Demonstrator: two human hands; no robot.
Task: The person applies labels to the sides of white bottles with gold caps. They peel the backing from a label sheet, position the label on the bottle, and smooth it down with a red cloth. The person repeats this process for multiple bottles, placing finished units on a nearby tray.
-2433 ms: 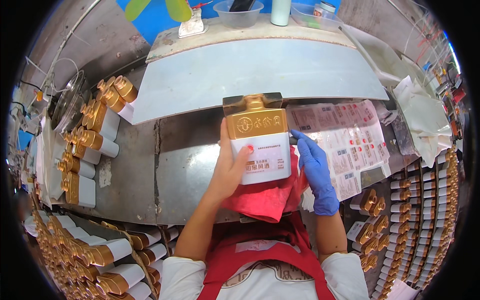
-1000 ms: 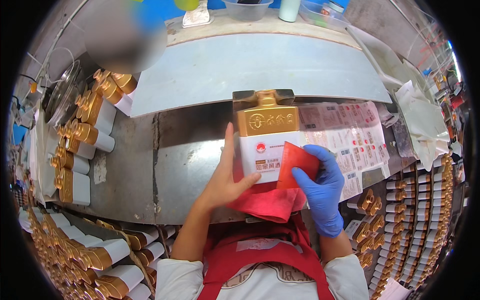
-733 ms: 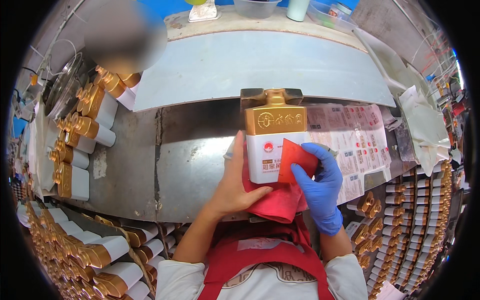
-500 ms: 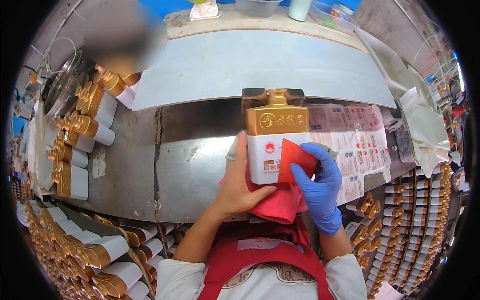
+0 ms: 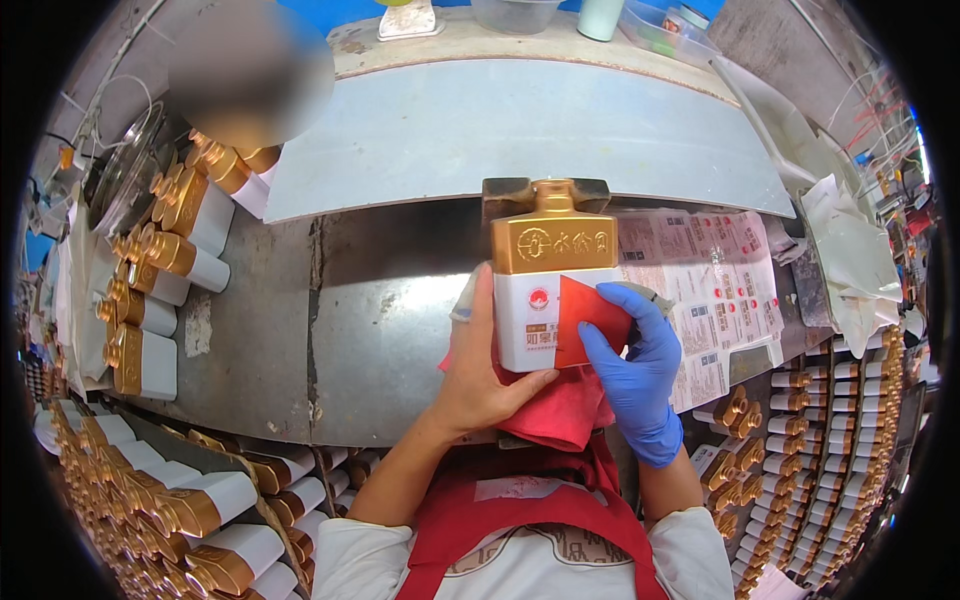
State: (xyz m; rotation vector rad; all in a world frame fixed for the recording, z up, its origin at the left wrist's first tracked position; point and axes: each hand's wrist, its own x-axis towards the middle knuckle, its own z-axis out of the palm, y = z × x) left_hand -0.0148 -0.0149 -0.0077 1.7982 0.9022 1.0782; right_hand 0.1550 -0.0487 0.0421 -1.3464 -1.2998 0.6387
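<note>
Since the earlier frames the red label (image 5: pixel 590 320) has come up from the bottle's side and now lies flat on its white front. Across the metal tabletop (image 5: pixel 300 330), rows of gold-capped bottles (image 5: pixel 160 270) crowd the left edge and printed label sheets (image 5: pixel 710 280) spread to the right. At centre, the square white-and-gold bottle (image 5: pixel 550 270) stands over a red cloth (image 5: pixel 555 410) — the bare left hand (image 5: pixel 480 380) wraps its lower left side, fingers closed round it. The blue-gloved right hand (image 5: pixel 635 375) — fingers extended, not gripping — presses the label against the bottle.
</note>
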